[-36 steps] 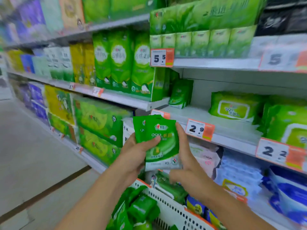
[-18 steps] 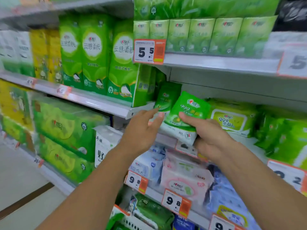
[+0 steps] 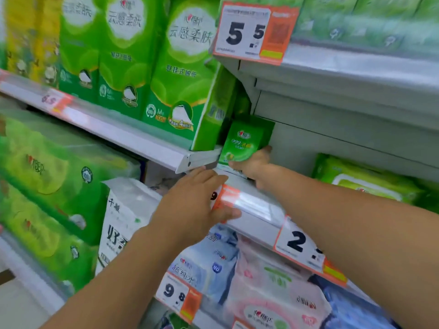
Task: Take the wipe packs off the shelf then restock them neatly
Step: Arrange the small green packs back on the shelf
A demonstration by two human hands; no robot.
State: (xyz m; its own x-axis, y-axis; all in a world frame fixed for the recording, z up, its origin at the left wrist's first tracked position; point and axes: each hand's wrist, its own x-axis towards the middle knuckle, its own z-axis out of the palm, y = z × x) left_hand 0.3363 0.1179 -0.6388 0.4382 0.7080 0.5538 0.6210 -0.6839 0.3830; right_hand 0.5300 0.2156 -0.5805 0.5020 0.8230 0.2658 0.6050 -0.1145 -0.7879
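Small green wipe packs (image 3: 244, 143) stand upright at the far left end of the white shelf (image 3: 259, 205), against the back panel. My right hand (image 3: 254, 163) reaches deep onto the shelf and grips the packs at their lower edge. My left hand (image 3: 194, 205) holds nothing; its palm lies over the shelf's front rail, with the fingers spread beside an orange price tag (image 3: 225, 198). A larger light-green wipe pack (image 3: 361, 179) lies flat further right on the same shelf.
Tall green tissue packs (image 3: 183, 74) fill the neighbouring shelf to the left. A "5.5" price tag (image 3: 251, 32) hangs from the shelf above. Below are blue and pink wipe packs (image 3: 261, 286), a white pack (image 3: 123, 222) and price tags.
My right hand has pushed the green packs from in front of the shelf back to its far left corner and stood them up. My left hand let go and dropped to the shelf rail.
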